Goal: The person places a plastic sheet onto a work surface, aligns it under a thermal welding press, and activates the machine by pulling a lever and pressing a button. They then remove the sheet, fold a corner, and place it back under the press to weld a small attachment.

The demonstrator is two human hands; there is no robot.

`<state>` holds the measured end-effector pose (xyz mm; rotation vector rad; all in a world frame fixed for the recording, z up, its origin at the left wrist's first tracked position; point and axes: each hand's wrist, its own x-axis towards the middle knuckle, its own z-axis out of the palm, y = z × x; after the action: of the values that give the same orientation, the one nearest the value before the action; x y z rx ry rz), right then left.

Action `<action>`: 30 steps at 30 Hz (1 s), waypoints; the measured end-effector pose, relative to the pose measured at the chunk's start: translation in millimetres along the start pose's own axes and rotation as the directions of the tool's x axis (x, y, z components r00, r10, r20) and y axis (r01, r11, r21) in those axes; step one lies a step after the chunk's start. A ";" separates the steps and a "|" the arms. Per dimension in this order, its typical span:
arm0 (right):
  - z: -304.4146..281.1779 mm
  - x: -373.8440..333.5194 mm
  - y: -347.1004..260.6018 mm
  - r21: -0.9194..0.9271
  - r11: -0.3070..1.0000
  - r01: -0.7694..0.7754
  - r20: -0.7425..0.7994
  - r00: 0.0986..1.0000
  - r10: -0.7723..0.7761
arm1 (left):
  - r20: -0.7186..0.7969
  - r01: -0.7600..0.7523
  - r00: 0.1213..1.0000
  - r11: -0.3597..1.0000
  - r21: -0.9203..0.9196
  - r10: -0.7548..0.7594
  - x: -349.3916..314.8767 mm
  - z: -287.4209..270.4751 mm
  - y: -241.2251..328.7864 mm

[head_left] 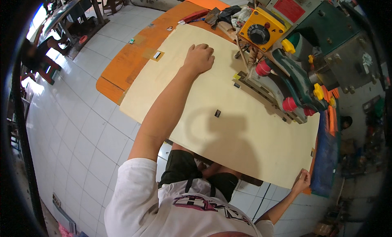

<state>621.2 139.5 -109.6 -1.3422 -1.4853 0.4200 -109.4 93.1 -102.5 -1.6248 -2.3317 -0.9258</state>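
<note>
A large cream sheet (163,102), apparently thin board or paper, covers most of the orange work table. My left hand (199,58) rests on its far left part, palm down, fingers loosely bent and apart, with no object in it. At the near right corner of the sheet, my right hand (302,181) has its thumb and fingers closed on the edge. Between the hands a small black piece (217,113) lies on the sheet. A green machine (298,79) stands over the sheet's right side, its long bar (265,99) low against the surface.
On the machine sits a yellow box (262,29) with a black dial. Yellow knobs (319,91) and red round parts (289,104) jut out below. Clutter lies behind the sheet, including a red tool (194,16). The orange table (118,75) shows at left; white floor tiles surround it.
</note>
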 end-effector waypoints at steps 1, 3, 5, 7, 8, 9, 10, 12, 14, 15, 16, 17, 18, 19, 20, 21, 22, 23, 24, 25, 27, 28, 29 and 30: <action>-0.7 -0.2 2.7 0.029 0.999 -0.016 0.013 1.000 0.015 | -0.003 -0.003 1.000 1.000 -0.005 0.003 -0.2 4.5 1.4; -0.9 -0.6 0.8 0.059 0.998 -0.032 0.024 0.999 0.031 | -0.061 -0.027 0.998 0.999 0.037 0.029 -1.6 10.4 3.6; 4.5 -2.1 -5.0 0.003 1.000 0.003 0.028 1.000 -0.003 | -0.056 -0.026 0.998 0.998 0.055 0.029 -0.9 10.8 2.4; -0.3 -0.9 -3.1 0.000 1.000 0.026 0.030 0.999 -0.026 | -0.050 -0.036 0.998 0.997 0.062 0.039 3.0 6.7 13.9; -3.4 -0.3 -1.1 -0.001 0.999 0.051 0.038 0.998 -0.051 | 0.005 0.008 1.000 0.995 0.103 -0.008 7.7 5.9 22.1; -5.3 1.3 1.8 -0.002 0.999 0.051 0.032 0.998 -0.051 | 0.055 0.050 0.997 0.988 0.147 -0.059 12.8 3.6 31.0; -7.1 3.0 4.6 -0.001 0.998 0.055 0.029 0.998 -0.055 | 0.053 0.044 0.997 0.989 0.142 -0.052 20.3 3.1 38.2; -6.7 2.8 1.5 0.002 0.998 0.059 0.027 0.998 -0.059 | 0.173 0.002 0.985 0.999 0.053 -0.011 38.0 3.2 46.6; 1.2 -1.1 -10.0 0.021 0.999 0.032 0.058 0.998 -0.033 | 0.118 -0.013 0.993 1.000 -0.001 0.013 47.6 10.1 52.0; 0.4 -2.5 -11.2 0.017 0.999 0.035 0.052 0.998 -0.036 | 0.060 -0.038 0.997 0.997 -0.063 0.042 55.7 20.5 52.9; 6.3 -2.7 -11.0 0.041 0.999 -0.001 0.055 0.998 -0.002 | 0.001 -0.025 1.000 0.998 -0.059 0.025 66.2 36.2 37.8; 6.4 -1.6 -9.5 0.052 0.998 -0.035 0.046 0.998 0.033 | -0.001 -0.028 1.000 0.997 -0.066 0.028 74.2 47.7 33.1; 5.0 -1.0 -6.9 0.047 0.998 -0.032 0.039 0.999 0.030 | 0.006 -0.017 1.000 0.994 -0.104 0.018 80.7 57.4 30.5; 1.3 0.3 -1.6 0.081 0.996 -0.022 0.044 0.999 0.018 | 0.012 -0.006 1.000 0.990 -0.144 0.008 85.5 60.3 33.1; -2.8 2.6 3.1 0.115 0.993 -0.011 0.050 0.999 0.005 | 0.009 -0.010 1.000 0.988 -0.154 0.011 91.8 63.3 36.0; -9.8 1.7 2.9 0.101 0.995 -0.010 0.040 0.999 0.006 | 0.039 -0.038 0.998 0.997 -0.071 0.041 98.1 65.7 45.5; -8.1 -0.9 -3.0 0.011 1.000 0.002 0.033 0.999 -0.002 | 0.066 -0.056 0.996 0.998 0.029 0.054 100.5 66.3 42.7; -4.7 -2.5 -8.8 -0.080 0.997 0.013 0.026 1.000 -0.011 | 0.068 -0.048 0.997 0.998 0.031 0.046 103.3 69.5 39.1; -2.1 -0.5 -8.7 -0.077 0.997 0.019 0.035 0.999 -0.016 | 0.039 -0.056 0.998 0.995 0.085 0.053 110.6 72.4 32.9; -1.2 -0.2 -6.8 -0.092 0.996 0.016 0.044 0.999 -0.012 | 0.012 -0.061 0.998 0.988 0.139 0.060 117.6 75.8 26.3; -0.3 1.0 -7.2 -0.114 0.993 0.015 0.054 0.999 -0.009 | -0.012 0.033 0.999 0.998 0.048 -0.033 130.7 80.7 24.3; -1.2 0.6 -9.0 -0.089 0.996 0.011 0.042 0.999 -0.007 | -0.025 0.115 0.993 0.992 -0.048 -0.117 135.6 82.2 28.8; -2.9 0.1 -11.1 -0.064 0.998 0.007 0.031 1.000 -0.005 | -0.023 0.118 0.993 0.992 -0.054 -0.119 139.8 83.7 33.7; -7.5 0.9 -14.1 -0.074 0.997 0.009 0.029 1.000 -0.007 | 0.019 0.131 0.991 0.991 -0.038 -0.130 143.4 81.3 43.1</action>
<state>620.5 133.2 -95.0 -1.3933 -1.5425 0.3837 -110.9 262.6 -85.2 -1.5150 -2.4715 -0.9926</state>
